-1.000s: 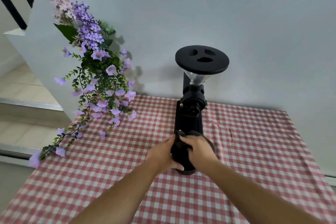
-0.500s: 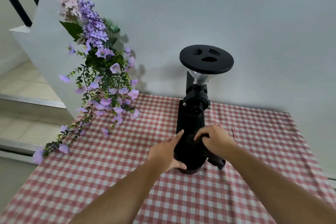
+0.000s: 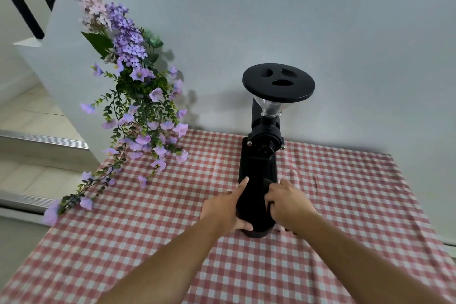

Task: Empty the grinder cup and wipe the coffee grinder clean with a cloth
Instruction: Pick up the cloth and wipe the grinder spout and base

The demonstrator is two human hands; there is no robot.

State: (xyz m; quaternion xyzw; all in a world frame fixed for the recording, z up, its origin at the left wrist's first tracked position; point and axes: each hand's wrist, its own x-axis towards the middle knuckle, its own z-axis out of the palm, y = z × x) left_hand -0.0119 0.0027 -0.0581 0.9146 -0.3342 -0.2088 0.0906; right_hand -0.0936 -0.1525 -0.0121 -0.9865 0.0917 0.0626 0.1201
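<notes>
A tall black coffee grinder (image 3: 259,163) stands on the red-checked tablecloth (image 3: 345,205), with a clear hopper under a round black lid (image 3: 278,82). My left hand (image 3: 222,207) clasps the left side of its rounded lower body, thumb pointing up along it. My right hand (image 3: 288,202) presses against the right side of that lower body, fingers curled around a dark cloth (image 3: 268,183) that shows between them. The black cloth and the black grinder blend together. I cannot make out the grinder cup as a separate part.
A spray of purple artificial flowers (image 3: 138,96) leans from the wall corner over the table's back left. The white wall stands right behind the grinder. Tiled stair steps (image 3: 37,140) lie beyond the table's left edge.
My right hand has slid from the top front of the lower body, out to the right, then down against its right side with the cloth. The left hand has stayed on the left side.
</notes>
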